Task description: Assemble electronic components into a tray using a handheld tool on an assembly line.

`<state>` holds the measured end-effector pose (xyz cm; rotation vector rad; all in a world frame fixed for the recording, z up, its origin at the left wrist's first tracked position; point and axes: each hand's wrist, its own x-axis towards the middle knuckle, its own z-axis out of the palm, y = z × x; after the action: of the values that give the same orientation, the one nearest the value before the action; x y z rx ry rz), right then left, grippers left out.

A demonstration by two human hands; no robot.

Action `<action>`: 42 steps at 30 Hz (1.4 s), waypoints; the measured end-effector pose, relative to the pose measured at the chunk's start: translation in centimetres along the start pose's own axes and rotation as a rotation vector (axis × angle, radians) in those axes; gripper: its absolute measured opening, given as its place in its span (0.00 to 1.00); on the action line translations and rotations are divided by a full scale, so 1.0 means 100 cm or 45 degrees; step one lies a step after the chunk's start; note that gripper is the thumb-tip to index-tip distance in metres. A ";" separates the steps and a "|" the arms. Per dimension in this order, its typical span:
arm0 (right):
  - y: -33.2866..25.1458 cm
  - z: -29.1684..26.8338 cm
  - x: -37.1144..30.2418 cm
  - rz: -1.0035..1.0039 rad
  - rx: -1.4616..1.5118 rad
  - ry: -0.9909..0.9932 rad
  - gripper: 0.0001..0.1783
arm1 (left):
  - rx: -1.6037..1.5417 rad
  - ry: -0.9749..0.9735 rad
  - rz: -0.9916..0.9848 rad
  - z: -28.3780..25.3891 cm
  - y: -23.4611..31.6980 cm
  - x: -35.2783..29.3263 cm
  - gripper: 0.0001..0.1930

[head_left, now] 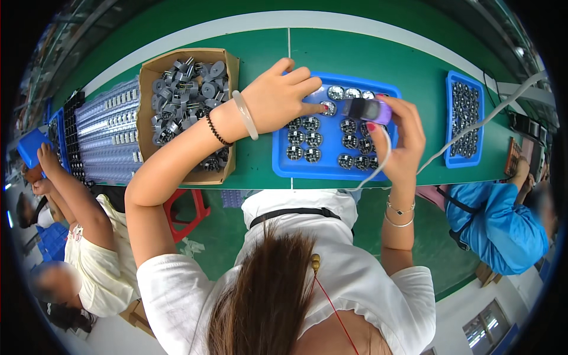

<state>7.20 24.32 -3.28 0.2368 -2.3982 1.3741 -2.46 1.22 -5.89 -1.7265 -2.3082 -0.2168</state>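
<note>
With our left hand (pixel 277 100) half-curled, we touch a round part (pixel 331 110) in a blue tray (pixel 330 145), any grip hidden; our right hand (pixel 403 139) clasps a purple tool (pixel 363 110).

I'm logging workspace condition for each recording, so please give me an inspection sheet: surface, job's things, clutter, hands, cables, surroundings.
Surface: green table, with a seam.
Job's things: blue tray with rows of round parts; purple-and-black tool.
Clutter: cardboard box heaped with grey parts; second tray, full.
Hands: left hand has a fingertip at one of the round parts, grip unclear; right hand holds the tool over the blue tray.
Cables: white cable loops beside the right hand; pale cable passes across the second tray; whether they join is unclear.
Surroundings: left co-worker; right co-worker; red stool.
</note>
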 end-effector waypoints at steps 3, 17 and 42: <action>-0.005 -0.009 -0.002 -0.074 -0.026 -0.002 0.20 | -0.006 0.012 0.014 0.002 0.001 0.003 0.17; 0.000 0.016 -0.016 -0.067 -0.077 -0.305 0.21 | -0.188 -0.001 -0.103 -0.027 0.006 -0.006 0.15; -0.004 0.014 -0.038 -0.066 -0.053 -0.332 0.20 | -0.182 0.030 -0.035 -0.017 0.022 -0.005 0.15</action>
<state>10.54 22.76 -5.08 0.4911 -2.6065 1.3400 -0.04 0.96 -4.49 -1.7478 -2.3526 -0.4147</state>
